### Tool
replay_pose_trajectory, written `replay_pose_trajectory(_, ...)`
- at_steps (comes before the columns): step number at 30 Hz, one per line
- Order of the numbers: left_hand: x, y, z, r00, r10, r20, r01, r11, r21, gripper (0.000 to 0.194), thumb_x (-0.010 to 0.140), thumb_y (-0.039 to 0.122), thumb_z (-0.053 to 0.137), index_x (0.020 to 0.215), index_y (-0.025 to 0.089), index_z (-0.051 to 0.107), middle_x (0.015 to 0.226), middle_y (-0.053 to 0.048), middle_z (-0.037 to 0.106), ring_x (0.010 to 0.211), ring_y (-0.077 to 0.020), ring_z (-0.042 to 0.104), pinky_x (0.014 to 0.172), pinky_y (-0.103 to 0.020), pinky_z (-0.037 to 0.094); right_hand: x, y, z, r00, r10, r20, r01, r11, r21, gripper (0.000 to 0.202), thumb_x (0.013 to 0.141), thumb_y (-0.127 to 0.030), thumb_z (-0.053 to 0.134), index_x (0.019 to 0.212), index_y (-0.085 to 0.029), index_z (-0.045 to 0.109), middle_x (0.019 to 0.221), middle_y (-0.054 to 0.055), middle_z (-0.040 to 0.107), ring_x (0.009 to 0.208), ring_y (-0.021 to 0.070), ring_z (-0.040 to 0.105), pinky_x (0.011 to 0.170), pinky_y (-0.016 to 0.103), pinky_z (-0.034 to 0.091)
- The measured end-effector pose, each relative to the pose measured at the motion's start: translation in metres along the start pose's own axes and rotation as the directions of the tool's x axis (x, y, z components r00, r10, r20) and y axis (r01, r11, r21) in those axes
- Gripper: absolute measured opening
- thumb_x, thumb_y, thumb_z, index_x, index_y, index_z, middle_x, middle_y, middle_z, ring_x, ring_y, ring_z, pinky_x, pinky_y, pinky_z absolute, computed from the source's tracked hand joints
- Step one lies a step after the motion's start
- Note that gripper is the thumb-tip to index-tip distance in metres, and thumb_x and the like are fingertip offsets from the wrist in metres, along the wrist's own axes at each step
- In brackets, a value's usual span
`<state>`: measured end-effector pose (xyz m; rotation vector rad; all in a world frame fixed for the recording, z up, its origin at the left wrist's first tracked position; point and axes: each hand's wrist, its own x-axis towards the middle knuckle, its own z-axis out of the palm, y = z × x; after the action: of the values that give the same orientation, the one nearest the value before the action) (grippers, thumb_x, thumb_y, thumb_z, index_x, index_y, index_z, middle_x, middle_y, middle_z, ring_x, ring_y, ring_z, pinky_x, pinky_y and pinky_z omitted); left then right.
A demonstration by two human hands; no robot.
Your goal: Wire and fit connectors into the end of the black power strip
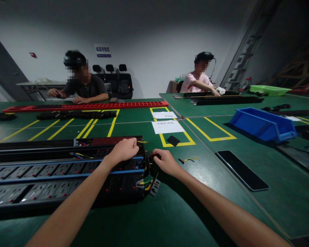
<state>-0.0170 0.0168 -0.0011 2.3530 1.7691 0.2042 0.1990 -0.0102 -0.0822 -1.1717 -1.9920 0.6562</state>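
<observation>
Several long black power strips with rows of sockets (58, 170) lie side by side at the left, their ends towards the middle of the table. My left hand (125, 150) is closed, fingers curled down over the end of one strip with a blue edge; its fingertips are partly hidden. At that same end my right hand (166, 161) pinches at a dark end plate (147, 161), thumb and forefinger together. Below it, a grey socket piece (155, 187) hangs from the nearest strip on yellow-green wires. A small part with a wire (187, 160) lies right of my right hand.
A phone (242, 169) and a blue bin (262, 123) are at the right. Ahead lie a black square plate (173, 140), paper labels (168, 127) and a long red rail (87, 106). Two people (86, 87) work across the table; a green tray (269, 90) sits far right.
</observation>
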Motion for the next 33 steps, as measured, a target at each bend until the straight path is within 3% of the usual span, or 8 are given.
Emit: replay_pose_trajectory(33,-0.0018,-0.0009,0.0000,1.000,0.009,-0.005,-0.008,1.000,0.006,0.010,0.084,0.027,0.048,0.078,0.022,0.055,0.078,-0.006,0.067,0.069,-0.0211,0.059,0.062,-0.032,0.036,-0.0002,-0.0023,-0.0008,1.000,0.002,0.010,-0.002,1.000,-0.009,0.025,0.079,-0.008,0.048,0.084,-0.019,0.070,0.082,0.003,0.073,0.077,0.0196,0.065,0.070,0.027,0.044)
